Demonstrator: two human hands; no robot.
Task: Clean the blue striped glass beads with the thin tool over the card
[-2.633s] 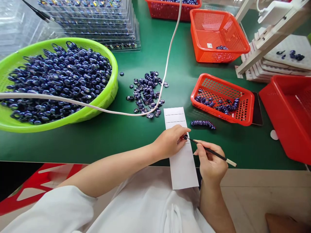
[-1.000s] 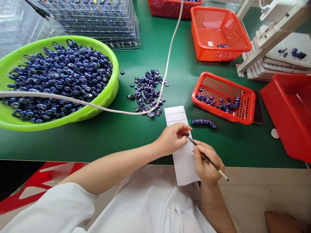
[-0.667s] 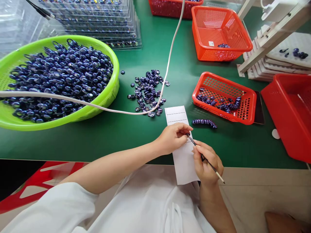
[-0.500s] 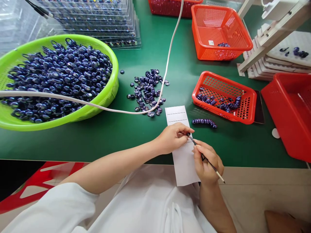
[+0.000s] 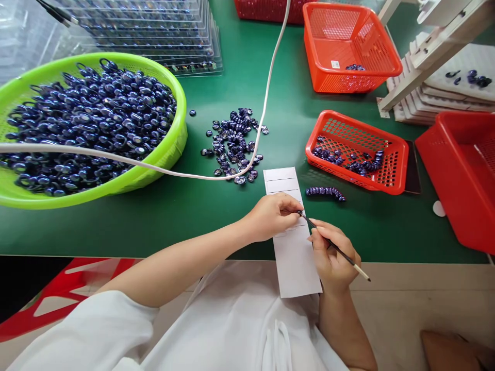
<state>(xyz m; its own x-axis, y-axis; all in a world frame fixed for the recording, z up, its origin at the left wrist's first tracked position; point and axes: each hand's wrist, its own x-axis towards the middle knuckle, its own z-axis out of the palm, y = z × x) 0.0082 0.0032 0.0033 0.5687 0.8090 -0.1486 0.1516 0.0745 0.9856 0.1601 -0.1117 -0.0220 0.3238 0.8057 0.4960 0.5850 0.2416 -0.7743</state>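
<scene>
Over a white lined paper strip (image 5: 296, 263), my left hand (image 5: 273, 217) pinches a small dark piece (image 5: 299, 212) between thumb and fingers. My right hand (image 5: 335, 253) grips a thin brush-like tool (image 5: 340, 251), its dark tip touching that piece and its pale end pointing down to the right. A curved row of dark purple beads (image 5: 325, 191) lies on the green table (image 5: 216, 221), just right of the paper's upper part. Loose dark pieces (image 5: 235, 141) form a pile beyond my left hand.
A green basket (image 5: 181, 123) heaped with dark looped pieces stands left. Red baskets (image 5: 404, 167) (image 5: 313, 67) and a red bin (image 5: 444, 170) are on the right. A white cable (image 5: 266, 93) crosses the table. Clear trays (image 5: 154, 36) are stacked at the back.
The tool in my right hand has tilted flatter, and its pale end has moved right and slightly up. My right hand has shifted slightly right. My left hand has barely moved.
</scene>
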